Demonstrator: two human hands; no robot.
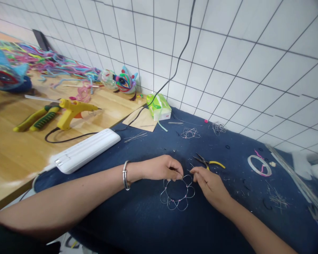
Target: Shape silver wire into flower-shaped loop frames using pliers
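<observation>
My left hand (165, 167) pinches the top of a flower-shaped wire frame (171, 201), a ring with looped wire petals and small pink marks where they join. The frame hangs above the dark blue cloth. Close to its upper right side, my right hand (208, 183) is closed, fingertips pressed together; a thin piece of wire (192, 165) appears to stick out beyond them. Just behind that hand lie pliers (208, 162) with yellow handles. A similar wire flower (190, 133) rests farther back on the cloth.
A white power strip (87, 150) lies left of my hands. On the wooden table are a yellow glue gun (74, 111), larger pliers (38, 118) and colourful pipe cleaners (53, 63). A tissue pack (159, 106) stands by the tiled wall. A tape roll (259, 165) and loose wires (278, 199) lie right.
</observation>
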